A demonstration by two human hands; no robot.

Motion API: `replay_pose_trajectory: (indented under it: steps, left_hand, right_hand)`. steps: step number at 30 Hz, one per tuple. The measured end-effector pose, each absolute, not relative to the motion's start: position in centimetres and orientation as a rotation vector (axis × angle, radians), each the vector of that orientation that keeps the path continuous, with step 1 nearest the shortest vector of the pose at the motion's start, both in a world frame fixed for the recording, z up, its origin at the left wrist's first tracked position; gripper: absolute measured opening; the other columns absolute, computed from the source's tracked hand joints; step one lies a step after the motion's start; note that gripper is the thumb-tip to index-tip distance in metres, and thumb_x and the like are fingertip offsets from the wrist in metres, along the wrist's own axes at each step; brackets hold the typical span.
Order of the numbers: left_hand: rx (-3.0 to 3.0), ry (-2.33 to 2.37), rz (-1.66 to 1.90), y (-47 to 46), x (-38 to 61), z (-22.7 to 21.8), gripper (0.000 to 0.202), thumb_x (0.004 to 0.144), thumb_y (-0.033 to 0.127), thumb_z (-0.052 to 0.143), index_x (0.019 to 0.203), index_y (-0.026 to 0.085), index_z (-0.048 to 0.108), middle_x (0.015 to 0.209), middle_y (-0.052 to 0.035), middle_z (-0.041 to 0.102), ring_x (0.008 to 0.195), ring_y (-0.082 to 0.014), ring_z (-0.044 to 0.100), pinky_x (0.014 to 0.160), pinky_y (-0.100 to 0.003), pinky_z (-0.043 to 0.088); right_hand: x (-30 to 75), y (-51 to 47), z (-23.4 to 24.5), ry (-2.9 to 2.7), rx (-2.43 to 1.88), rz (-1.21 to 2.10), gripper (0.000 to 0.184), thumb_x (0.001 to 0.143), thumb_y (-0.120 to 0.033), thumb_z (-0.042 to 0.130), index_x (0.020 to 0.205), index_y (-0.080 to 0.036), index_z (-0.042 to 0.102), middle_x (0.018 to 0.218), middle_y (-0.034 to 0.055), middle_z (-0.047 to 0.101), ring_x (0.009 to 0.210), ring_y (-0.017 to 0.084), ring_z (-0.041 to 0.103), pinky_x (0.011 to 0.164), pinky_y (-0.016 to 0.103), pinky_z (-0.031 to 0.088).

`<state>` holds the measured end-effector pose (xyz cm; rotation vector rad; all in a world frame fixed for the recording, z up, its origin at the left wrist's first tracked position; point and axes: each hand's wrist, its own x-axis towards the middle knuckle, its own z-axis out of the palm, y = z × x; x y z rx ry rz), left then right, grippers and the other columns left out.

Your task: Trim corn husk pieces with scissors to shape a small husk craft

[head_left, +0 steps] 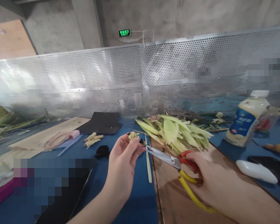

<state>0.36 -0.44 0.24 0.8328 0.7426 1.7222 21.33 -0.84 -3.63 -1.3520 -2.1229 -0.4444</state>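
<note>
I am looking down at a small folded piece of pale green leaf [133,136], pinched between the thumb and fingertips of the left hand [123,165], which is raising it just above the blue tabletop [130,202] near the middle of the scene. The fingers are closing narrowly around the piece, presumably to keep it steady for cutting. From the right, the right hand [207,183] is gripping a pair of steel scissors with red and yellow handles [177,163], fingers threading through the loops; the blades are pointing left, their tips almost touching the leaf piece, and I cannot tell how far apart they are.

Just beyond the scissors, a heap of long yellow-green leaf strips [175,132] is lying on the far end of a brown board [172,193], probably within easy reach as stock. One thin strip [148,165] is resting on the blue surface beside the board.

Far right, a white plastic bottle with a blue label [247,119] is standing; its writing is too blurred to read. On the far wall, a green sign [124,32] is reading "EXIT".
</note>
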Motion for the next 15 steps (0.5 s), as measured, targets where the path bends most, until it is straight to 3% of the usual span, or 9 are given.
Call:
replay_pose_trajectory:
  steps: [15]
  left_hand:
    - [0.828, 0.747, 1.724, -0.5, 0.44, 0.3, 0.011, 0.071, 0.019, 0.068, 0.077, 0.018, 0.059, 0.077, 0.0018, 0.055, 0.069, -0.0083, 0.056, 0.07, -0.022, 0.052]
  right_hand:
    - [21.45, -0.73, -4.14, -2.128, -1.331, -0.405, 0.025, 0.07, -0.031, 0.049, 0.091, -0.018, 0.054, 0.07, 0.0052, 0.063, 0.051, 0.015, 0.056, 0.044, 0.023, 0.038]
